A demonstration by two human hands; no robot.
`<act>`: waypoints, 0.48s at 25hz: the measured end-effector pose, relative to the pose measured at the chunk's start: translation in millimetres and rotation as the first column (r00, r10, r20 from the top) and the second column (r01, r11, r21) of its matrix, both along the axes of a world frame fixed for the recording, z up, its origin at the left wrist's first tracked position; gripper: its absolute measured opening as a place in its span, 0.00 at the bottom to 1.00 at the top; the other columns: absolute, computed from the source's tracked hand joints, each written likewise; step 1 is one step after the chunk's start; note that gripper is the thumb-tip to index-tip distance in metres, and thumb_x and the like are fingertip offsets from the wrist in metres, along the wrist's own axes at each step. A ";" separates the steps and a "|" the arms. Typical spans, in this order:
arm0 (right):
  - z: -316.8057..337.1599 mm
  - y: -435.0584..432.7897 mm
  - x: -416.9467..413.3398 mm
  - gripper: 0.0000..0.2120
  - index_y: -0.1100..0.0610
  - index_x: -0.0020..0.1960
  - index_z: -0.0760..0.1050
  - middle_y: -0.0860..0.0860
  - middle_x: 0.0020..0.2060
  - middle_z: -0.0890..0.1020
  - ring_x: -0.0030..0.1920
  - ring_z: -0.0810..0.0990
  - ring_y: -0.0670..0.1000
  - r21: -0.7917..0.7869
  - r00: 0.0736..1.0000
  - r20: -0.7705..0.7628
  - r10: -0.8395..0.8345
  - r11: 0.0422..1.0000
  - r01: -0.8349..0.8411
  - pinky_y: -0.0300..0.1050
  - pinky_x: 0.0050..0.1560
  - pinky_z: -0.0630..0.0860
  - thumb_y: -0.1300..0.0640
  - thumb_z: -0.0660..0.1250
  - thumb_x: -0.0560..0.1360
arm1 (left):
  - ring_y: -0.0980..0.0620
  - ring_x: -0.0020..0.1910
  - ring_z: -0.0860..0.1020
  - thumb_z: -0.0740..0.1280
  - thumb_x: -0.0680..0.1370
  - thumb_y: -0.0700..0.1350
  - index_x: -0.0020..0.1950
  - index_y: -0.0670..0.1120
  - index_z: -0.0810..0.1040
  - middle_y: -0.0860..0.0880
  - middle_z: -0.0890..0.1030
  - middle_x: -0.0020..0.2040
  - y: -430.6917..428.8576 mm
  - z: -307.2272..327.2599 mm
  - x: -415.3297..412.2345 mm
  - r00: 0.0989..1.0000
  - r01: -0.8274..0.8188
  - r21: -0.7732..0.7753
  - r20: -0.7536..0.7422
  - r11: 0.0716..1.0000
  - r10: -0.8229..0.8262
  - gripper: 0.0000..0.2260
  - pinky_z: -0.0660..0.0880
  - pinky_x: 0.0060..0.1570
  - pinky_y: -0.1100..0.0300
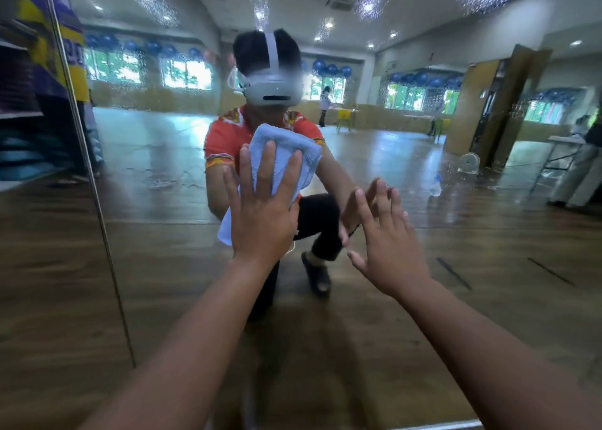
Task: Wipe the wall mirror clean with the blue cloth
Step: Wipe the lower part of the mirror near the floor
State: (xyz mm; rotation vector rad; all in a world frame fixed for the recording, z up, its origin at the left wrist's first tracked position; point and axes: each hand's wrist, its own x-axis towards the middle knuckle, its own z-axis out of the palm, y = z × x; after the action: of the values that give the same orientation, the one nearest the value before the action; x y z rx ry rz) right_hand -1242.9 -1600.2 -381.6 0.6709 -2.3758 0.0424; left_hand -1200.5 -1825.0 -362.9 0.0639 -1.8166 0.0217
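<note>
The wall mirror (423,182) fills the view and reflects a large hall and me crouching. Water droplets speckle its upper part. A folded light blue cloth (286,146) lies flat against the glass at centre. My left hand (260,211) presses it to the mirror with straight, spread fingers. To its right, my right hand (387,247) is held up with fingers straight and spread, fingertips at or just off the glass; I cannot tell if they touch.
A vertical seam (88,175) divides this mirror panel from another panel on the left. The mirror's bottom edge (436,425) shows at lower right. The reflection shows a wooden floor, a plastic bottle (435,185), a fan and people far back.
</note>
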 end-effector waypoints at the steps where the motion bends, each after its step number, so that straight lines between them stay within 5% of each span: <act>1: -0.4 0.3 -1.1 0.56 0.51 0.83 0.35 0.56 0.79 0.29 0.81 0.39 0.64 0.002 1.000 -0.005 -0.005 1.000 0.005 0.63 0.78 0.55 0.43 0.74 0.73 | 0.34 0.78 0.53 0.60 0.80 0.47 0.79 0.53 0.64 0.41 0.60 0.80 -0.3 0.4 0.0 1.000 0.000 -0.006 0.000 1.000 0.000 0.26 0.51 0.76 0.34; 12: -11.1 1.8 -13.0 0.56 0.52 0.84 0.48 0.59 0.83 0.46 0.80 0.54 0.66 -0.054 0.979 -0.200 0.023 0.998 -0.035 0.66 0.71 0.68 0.50 0.78 0.66 | 0.33 0.80 0.49 0.63 0.77 0.45 0.81 0.54 0.57 0.41 0.54 0.82 9.9 -1.0 -0.1 0.998 -0.032 0.039 0.057 0.999 0.030 0.32 0.49 0.77 0.37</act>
State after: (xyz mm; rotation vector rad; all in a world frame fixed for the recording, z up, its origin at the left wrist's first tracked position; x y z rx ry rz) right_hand -1255.9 -1598.4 -392.7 0.6507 -2.1641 0.0530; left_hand -1200.7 -1815.0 -363.9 0.1208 -1.8723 0.0096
